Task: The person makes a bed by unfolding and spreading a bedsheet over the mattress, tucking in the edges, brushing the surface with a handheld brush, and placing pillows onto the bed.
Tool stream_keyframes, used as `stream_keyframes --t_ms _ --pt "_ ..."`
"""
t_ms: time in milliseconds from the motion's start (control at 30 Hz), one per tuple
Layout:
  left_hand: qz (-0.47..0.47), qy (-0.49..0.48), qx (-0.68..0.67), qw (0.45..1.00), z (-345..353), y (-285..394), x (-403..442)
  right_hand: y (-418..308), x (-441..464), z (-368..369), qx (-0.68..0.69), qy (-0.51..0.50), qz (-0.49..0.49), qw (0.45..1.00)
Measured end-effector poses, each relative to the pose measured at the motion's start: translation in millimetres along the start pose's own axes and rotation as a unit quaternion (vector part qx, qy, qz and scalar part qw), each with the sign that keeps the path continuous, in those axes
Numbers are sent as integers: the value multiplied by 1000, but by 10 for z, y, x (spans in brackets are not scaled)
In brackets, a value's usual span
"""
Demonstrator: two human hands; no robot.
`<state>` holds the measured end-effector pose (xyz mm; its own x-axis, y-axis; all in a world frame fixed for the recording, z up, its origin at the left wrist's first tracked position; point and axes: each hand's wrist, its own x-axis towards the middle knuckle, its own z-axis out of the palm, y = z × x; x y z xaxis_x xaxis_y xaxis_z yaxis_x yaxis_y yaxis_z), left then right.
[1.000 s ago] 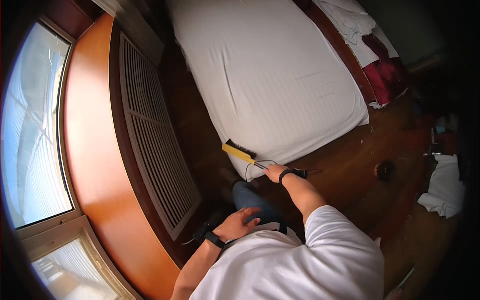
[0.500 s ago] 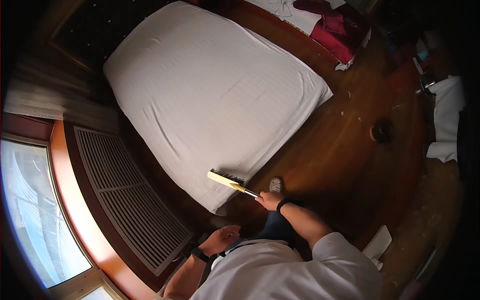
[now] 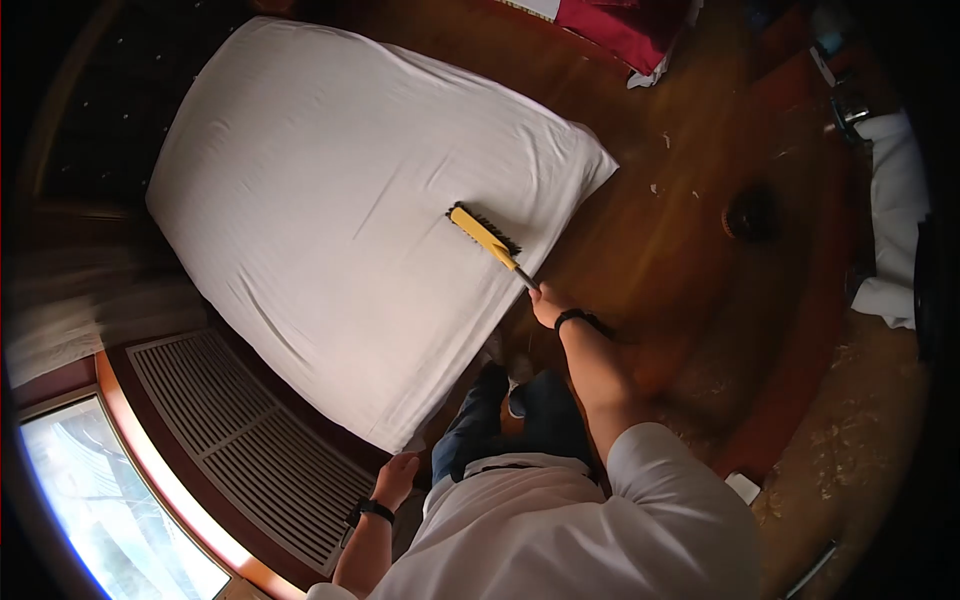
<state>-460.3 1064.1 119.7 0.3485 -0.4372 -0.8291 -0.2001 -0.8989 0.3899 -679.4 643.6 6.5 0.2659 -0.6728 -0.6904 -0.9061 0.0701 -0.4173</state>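
My right hand (image 3: 548, 304) is closed round the metal handle of a yellow brush (image 3: 482, 234) with dark bristles. The brush lies over the near right part of a mattress covered with a white sheet (image 3: 330, 190), its bristle side toward the upper right. Creases run across the sheet. Low down near the mattress's closest corner, my left hand (image 3: 396, 478) hangs beside my hip with its fingers curled; whether anything is in them is too small to tell.
A slatted vent panel (image 3: 240, 430) and a window (image 3: 120, 500) are at the lower left. A dark round object (image 3: 750, 212) sits on the wooden floor (image 3: 660, 260). White cloth (image 3: 893, 200) hangs at the right, red fabric (image 3: 622, 32) lies at the top.
The view has swung so the mattress sits further left. My right hand has carried the brush from the mattress's near corner up along its right side. My left hand has dropped lower.
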Motion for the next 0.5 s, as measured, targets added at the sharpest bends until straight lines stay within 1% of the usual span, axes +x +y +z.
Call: stream_keyframes --t_ms 33,67,100,133,167,200,233,267,300,333,367,400,433,467,500 --pt "-21 7 1 1000 15 -120 89 441 -121 -130 -41 9 17 999" --pt "-23 0 -8 1000 29 -203 42 909 -248 -214 19 18 61 998" --pt "-63 18 -11 998 50 -223 2 920 -604 -649 -31 -10 139 990" --pt "-91 40 -13 995 63 -181 110 1202 -724 -794 -74 40 169 982" --pt "-96 30 -18 995 96 -191 183 1438 -752 -966 -61 66 188 978" --pt "-105 19 -18 994 152 -307 249 1518 -777 -1138 -44 87 210 973" --pt "-96 2 1 995 179 -306 317 1426 -778 -1329 -41 90 214 972" --pt "-97 0 4 995 235 -286 382 1284 -706 -1533 -27 90 197 976" --pt "-97 4 28 995 252 -112 454 1139 -507 -1719 -11 91 176 980" --pt "-102 7 54 993 250 10 464 1080 -236 -1779 3 94 118 989" --pt "-104 5 82 991 158 671 386 1075 160 -1745 -6 112 73 991" --pt "-108 13 85 990 128 1128 468 978 531 -1770 -18 99 28 994" --pt "-100 19 64 993 138 1506 524 935 892 -1752 -67 134 -43 988" --pt "-94 27 43 994 155 1851 570 590 980 -2055 -109 72 -47 990" --pt "-128 46 -3 991 223 2219 655 634 1220 -2177 -113 46 -46 991"
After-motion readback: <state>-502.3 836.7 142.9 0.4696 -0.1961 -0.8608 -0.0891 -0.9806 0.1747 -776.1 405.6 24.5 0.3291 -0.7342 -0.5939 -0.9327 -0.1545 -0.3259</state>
